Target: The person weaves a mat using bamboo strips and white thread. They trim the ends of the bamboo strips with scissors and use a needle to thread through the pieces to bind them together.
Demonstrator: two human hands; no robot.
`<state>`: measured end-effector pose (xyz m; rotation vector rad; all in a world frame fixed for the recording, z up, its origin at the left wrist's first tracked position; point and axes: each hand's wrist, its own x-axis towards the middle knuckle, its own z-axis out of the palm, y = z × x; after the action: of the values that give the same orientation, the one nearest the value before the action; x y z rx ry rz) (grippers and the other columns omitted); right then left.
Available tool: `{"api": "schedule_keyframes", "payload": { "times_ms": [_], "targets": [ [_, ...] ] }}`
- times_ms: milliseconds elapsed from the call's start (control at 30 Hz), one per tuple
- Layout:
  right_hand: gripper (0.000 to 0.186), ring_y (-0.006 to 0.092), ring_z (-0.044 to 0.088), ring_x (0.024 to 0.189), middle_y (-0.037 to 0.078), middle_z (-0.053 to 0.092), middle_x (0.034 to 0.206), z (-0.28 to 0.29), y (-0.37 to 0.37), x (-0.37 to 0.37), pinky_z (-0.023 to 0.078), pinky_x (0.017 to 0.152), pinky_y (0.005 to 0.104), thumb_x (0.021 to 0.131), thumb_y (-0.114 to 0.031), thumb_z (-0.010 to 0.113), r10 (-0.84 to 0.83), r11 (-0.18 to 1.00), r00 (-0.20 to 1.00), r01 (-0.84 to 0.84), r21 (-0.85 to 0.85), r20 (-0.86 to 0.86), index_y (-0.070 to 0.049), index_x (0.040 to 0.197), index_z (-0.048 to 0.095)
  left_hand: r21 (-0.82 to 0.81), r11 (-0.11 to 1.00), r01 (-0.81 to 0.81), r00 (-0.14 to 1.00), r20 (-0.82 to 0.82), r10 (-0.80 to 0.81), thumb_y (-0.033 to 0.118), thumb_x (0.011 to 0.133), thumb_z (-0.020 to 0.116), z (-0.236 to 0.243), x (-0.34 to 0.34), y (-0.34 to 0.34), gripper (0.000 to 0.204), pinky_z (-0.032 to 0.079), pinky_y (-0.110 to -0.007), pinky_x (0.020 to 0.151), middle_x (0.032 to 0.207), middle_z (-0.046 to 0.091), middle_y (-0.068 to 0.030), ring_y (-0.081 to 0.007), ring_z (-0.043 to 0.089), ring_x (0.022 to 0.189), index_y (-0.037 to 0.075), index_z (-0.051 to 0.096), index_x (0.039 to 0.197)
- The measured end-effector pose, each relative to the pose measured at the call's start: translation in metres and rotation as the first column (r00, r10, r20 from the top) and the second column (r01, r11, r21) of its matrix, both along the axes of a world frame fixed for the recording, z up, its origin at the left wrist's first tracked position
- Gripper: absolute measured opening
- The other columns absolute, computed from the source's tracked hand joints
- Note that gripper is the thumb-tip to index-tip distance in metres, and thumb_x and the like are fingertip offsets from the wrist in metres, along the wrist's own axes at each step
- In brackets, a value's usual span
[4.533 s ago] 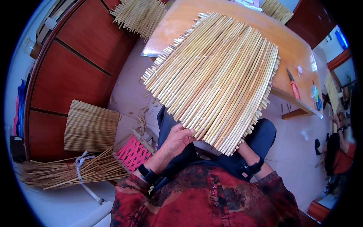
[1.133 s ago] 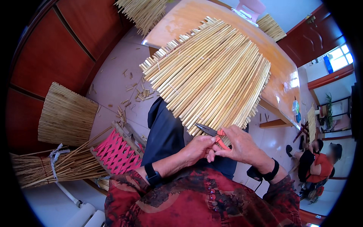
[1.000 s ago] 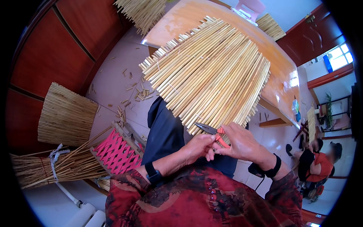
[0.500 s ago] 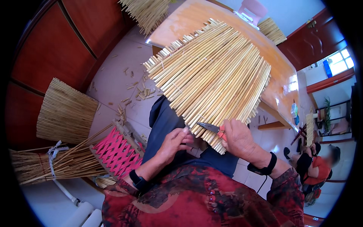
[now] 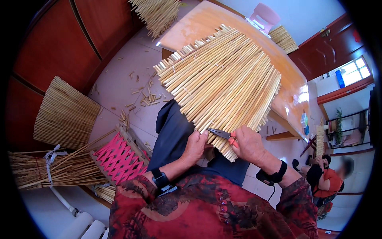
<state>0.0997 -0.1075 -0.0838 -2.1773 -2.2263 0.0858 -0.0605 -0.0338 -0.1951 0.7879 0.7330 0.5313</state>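
Observation:
A fan-shaped mat of pale reed stalks (image 5: pixel 223 75), tied with thin thread, slopes from my lap up against the table. My right hand (image 5: pixel 248 144) is closed round the orange handles of a pair of pliers (image 5: pixel 219 134). The dark jaws of the pliers lie over the stalks close to the mat's near end. At the near left corner my left hand (image 5: pixel 194 146) pinches the edge, thumb up against a stalk end; its other fingers are partly hidden.
Behind the mat stands an orange-brown table (image 5: pixel 191 20). To my left are another reed mat (image 5: pixel 65 113), a tied bundle of stalks (image 5: pixel 71 171) and a stool with pink webbing (image 5: pixel 119 159). Cut stalk pieces (image 5: pixel 150 98) litter the floor. A person in orange (image 5: pixel 332 179) sits at right.
My left hand has moved up and right onto the mat's near edge, and its loose fingers have closed there. The pliers and my right hand stay almost where they were.

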Motion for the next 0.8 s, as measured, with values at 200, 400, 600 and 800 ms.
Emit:
{"api": "schedule_keyframes", "payload": {
  "times_ms": [200,400,600,800],
  "targets": [
    [0.026,0.0276,0.054,0.069,0.01,0.049,0.075,0.004,-0.002,-0.003,0.045,0.056,0.0376,0.065,-0.018,0.067,-0.028,0.998,0.999,0.03,0.049,-0.036,-0.008,0.083,0.052,0.063,0.998,-0.025,0.999,-0.024,0.027,0.023,0.092,0.044,0.008,0.002,0.001,0.03,0.055,-0.029,0.062,0.083,0.053,-0.0068,-0.0139,0.056,0.077,-0.006,0.051,0.093],
    [0.021,0.0277,0.054,0.065,0.009,0.05,0.073,0.064,0.027,-0.04,0.044,0.054,0.0355,0.065,-0.011,0.066,-0.017,0.947,0.953,0.111,0.3,-0.301,-0.006,0.08,0.051,0.103,0.994,-0.023,1.0,0.016,0.022,0.021,0.093,0.04,-0.012,0.004,0.006,0.03,0.053,-0.031,0.069,0.097,0.059,-0.0105,-0.0144,0.058,0.082,-0.004,0.053,0.104],
    [0.017,0.0287,0.056,0.067,0.01,0.053,0.076,0.104,0.048,-0.035,0.045,0.057,0.0353,0.066,-0.009,0.063,0.074,0.933,0.987,-0.018,0.361,-0.141,-0.006,0.08,0.053,-0.052,0.993,0.103,0.976,0.197,-0.091,0.024,0.092,0.042,-0.003,-0.005,0.018,0.032,0.052,-0.029,0.066,0.099,0.059,-0.0112,-0.0169,0.061,0.081,0.0,0.047,0.114],
    [0.015,0.0308,0.058,0.071,0.012,0.057,0.079,0.077,0.032,-0.007,0.046,0.061,0.0366,0.072,-0.015,0.058,-0.242,0.956,0.939,0.273,0.103,-0.243,-0.003,0.081,0.055,0.225,0.891,0.394,0.901,-0.284,-0.327,0.02,0.086,0.055,0.033,-0.042,0.037,0.026,0.049,-0.026,0.057,0.074,0.06,-0.0071,-0.013,0.059,0.063,-0.001,0.054,0.102]
  ]
}}
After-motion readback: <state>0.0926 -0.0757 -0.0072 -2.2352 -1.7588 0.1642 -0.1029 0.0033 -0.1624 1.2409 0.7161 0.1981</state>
